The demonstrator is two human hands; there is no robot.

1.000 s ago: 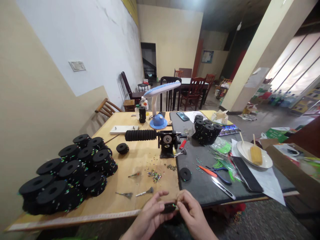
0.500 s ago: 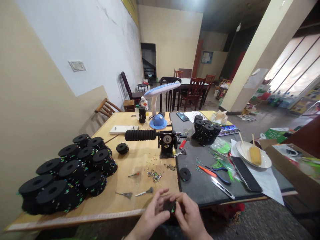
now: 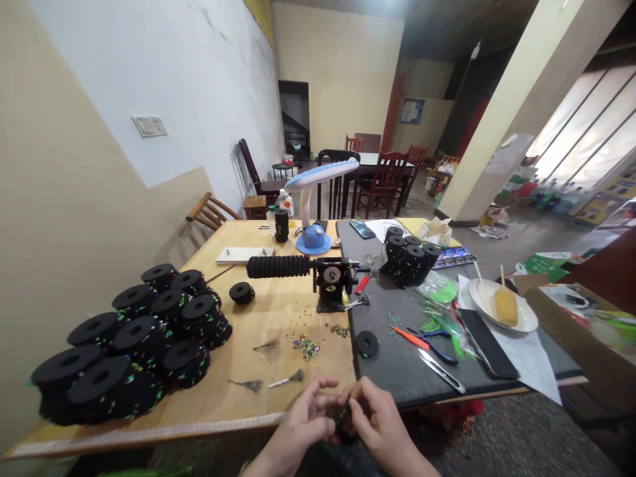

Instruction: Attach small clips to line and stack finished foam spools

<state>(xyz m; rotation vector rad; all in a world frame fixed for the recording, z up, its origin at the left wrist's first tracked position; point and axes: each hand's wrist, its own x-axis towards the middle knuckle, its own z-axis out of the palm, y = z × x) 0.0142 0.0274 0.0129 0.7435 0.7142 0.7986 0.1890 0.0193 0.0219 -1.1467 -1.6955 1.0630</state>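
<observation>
At the table's front edge, my left hand (image 3: 304,424) is closed around one side of a small black foam spool (image 3: 342,416). Against its other side, the bent fingers of my right hand (image 3: 376,416) pinch close to the rim. Much of the spool is hidden by the fingers, and anything fine between the fingertips is too small to make out. Just beyond my hands lie a pile of small coloured beads (image 3: 307,346) and a white-handled brush-like bundle (image 3: 287,379). Another black foam spool (image 3: 367,344) rests flat on the dark mat.
Stacked foam spools (image 3: 142,338) fill the table's left side. A black winding machine (image 3: 330,281) carries a row of foam rings, with a blue lamp (image 3: 314,238) behind. Orange tweezers (image 3: 410,338), blue-handled pliers (image 3: 444,350), silver scissors (image 3: 441,371) and a plate (image 3: 479,301) with corn are to the right.
My right hand has turned a little and its fingers have drawn nearer to my left. The foam spool is tilted and shows less of its face now. The view has shifted slightly.
</observation>
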